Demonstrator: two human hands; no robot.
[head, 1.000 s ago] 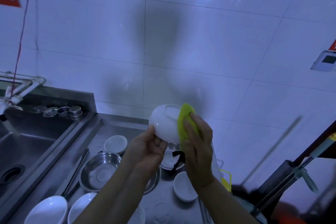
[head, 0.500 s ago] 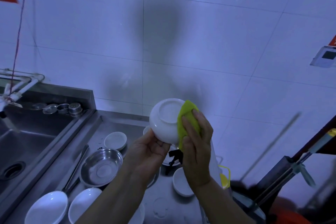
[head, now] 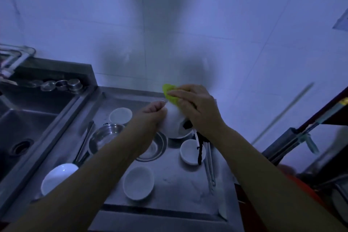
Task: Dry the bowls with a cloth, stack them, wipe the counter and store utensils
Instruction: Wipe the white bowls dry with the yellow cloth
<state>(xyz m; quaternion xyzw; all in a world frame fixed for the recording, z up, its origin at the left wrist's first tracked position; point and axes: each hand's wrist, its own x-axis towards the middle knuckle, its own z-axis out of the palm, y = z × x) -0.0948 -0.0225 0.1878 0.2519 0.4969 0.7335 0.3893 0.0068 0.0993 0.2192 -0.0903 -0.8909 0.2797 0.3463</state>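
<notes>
Steel counter (head: 165, 190), landmark for all: bowl (head: 174, 125) held in the air above its middle, tipped, base toward the wall. Left hand (head: 150, 117) grips the near-left side, fingers curled tight together. Right hand (head: 195, 107) presses cloth (head: 168, 91) on the far side, fingers straight, slightly spread. Judgement: turn the bowl with the left, keep the cloth flat, cover rim and base before stacking; more bowls lie below on the counter

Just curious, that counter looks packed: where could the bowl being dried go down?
Barest patch: the steel counter near its front edge, between the oval white bowl and the tongs. Crowded: the left and middle, with the steel bowl, small white dishes and big white bowl.
</notes>
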